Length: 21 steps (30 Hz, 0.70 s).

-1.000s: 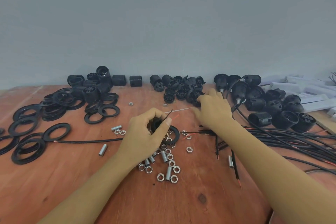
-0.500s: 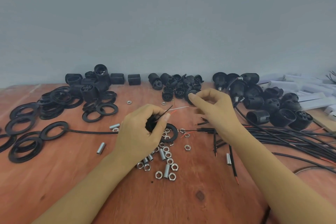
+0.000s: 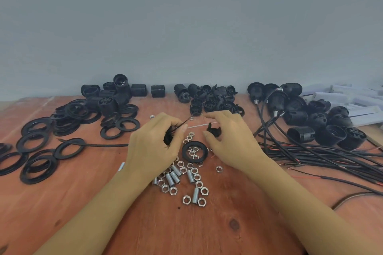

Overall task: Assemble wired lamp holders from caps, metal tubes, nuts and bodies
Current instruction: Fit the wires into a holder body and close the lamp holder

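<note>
Item, nearest: loose nuts (image 3: 186, 199) and metal tubes (image 3: 195, 195) under both wrists, likely to scatter if a forearm sweeps. Left hand (image 3: 157, 149) grips a black part (image 3: 167, 139) with wire ends (image 3: 180, 126) protruding. Right hand (image 3: 230, 143), held apart from it, pinches a small black insert (image 3: 213, 130). The thin wire ends may bend or miss on threading. Farthest: spare inserts (image 3: 209, 99) heaped by the wall.

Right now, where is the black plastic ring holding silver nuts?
Head view, centre: the ring lies on the wooden table between the left hand and right hand.

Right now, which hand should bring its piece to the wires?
Probably right: the right hand pinches a small black plastic piece beside the thin wire ends; the left hand grips the black wired part.
</note>
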Each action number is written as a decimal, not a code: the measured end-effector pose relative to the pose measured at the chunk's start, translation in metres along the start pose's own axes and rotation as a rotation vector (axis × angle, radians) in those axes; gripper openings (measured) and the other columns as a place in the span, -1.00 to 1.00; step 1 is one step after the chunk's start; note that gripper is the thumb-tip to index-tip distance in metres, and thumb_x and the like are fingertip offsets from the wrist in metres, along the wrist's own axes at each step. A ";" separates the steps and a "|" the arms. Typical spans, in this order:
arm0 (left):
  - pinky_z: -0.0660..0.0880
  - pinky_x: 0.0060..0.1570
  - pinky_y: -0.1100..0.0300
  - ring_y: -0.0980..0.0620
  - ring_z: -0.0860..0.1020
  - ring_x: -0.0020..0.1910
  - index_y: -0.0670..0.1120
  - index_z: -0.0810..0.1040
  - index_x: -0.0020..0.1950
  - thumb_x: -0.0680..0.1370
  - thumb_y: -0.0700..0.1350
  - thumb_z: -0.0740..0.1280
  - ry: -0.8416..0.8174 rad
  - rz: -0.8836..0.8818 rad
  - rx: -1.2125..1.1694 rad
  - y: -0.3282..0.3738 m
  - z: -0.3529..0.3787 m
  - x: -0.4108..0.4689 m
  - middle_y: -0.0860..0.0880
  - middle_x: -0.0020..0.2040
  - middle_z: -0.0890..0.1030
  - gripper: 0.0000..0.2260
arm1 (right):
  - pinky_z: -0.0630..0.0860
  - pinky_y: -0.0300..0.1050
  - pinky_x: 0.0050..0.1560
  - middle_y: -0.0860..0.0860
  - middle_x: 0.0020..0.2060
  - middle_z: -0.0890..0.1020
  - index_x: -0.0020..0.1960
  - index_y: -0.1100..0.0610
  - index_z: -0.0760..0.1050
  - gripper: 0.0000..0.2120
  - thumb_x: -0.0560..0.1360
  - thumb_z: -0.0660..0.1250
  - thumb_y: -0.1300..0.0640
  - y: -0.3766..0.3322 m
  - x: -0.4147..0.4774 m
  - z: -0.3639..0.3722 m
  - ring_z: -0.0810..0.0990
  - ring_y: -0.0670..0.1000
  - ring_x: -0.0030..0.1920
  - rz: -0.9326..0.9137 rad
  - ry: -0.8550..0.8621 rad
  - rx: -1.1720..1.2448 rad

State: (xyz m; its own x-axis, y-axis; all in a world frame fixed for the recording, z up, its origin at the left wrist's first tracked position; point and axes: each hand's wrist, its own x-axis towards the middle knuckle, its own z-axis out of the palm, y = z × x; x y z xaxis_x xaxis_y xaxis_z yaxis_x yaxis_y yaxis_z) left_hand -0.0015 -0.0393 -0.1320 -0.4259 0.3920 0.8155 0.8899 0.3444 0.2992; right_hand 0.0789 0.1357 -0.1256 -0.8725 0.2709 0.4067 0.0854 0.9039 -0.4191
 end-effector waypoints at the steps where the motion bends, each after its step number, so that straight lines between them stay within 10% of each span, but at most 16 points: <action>1: 0.45 -0.42 0.12 0.10 0.44 -0.37 -0.09 0.59 -0.17 0.55 -0.07 0.36 0.018 0.002 0.026 -0.002 -0.002 0.001 0.11 -0.30 0.48 -0.86 | 0.37 -0.03 0.26 0.02 0.30 0.52 0.37 0.03 0.46 -0.59 0.54 0.35 0.03 -0.007 0.005 0.001 0.42 0.11 0.28 -0.034 -0.015 0.005; 10: 0.46 -0.39 0.05 0.07 0.48 -0.36 -0.05 0.56 -0.17 0.55 -0.04 0.35 0.031 -0.129 0.020 -0.021 -0.004 0.000 0.08 -0.32 0.50 -0.86 | 0.31 0.13 0.35 0.12 0.40 0.41 0.47 0.11 0.35 -0.54 0.58 0.21 0.09 -0.033 0.069 0.034 0.31 0.20 0.38 -0.027 -0.185 -0.152; 15: 0.39 -0.34 0.35 0.13 0.47 -0.38 -0.05 0.54 -0.15 0.56 -0.07 0.33 0.126 -0.401 -0.344 -0.019 0.005 -0.002 0.04 -0.33 0.53 -0.89 | 0.38 0.01 0.30 0.11 0.32 0.49 0.42 0.10 0.40 -0.50 0.49 0.33 0.19 -0.063 0.106 0.049 0.39 0.15 0.35 -0.176 -0.277 -0.026; 21: 0.40 -0.33 0.23 -0.02 0.46 -0.36 -0.10 0.52 -0.10 0.61 -0.15 0.31 0.294 -0.627 -0.527 -0.030 0.004 0.002 -0.24 -0.31 0.53 -0.90 | 0.44 -0.05 0.26 0.22 0.27 0.57 0.30 0.29 0.50 -0.60 0.49 0.39 0.20 -0.094 0.149 0.068 0.53 0.17 0.28 -0.193 -0.356 0.135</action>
State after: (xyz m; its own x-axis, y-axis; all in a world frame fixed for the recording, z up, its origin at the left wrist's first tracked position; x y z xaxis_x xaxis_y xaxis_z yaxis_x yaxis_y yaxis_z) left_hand -0.0298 -0.0451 -0.1411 -0.8679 0.0015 0.4967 0.4962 -0.0454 0.8670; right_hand -0.0921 0.0690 -0.0807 -0.9800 -0.0517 0.1922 -0.1389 0.8692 -0.4746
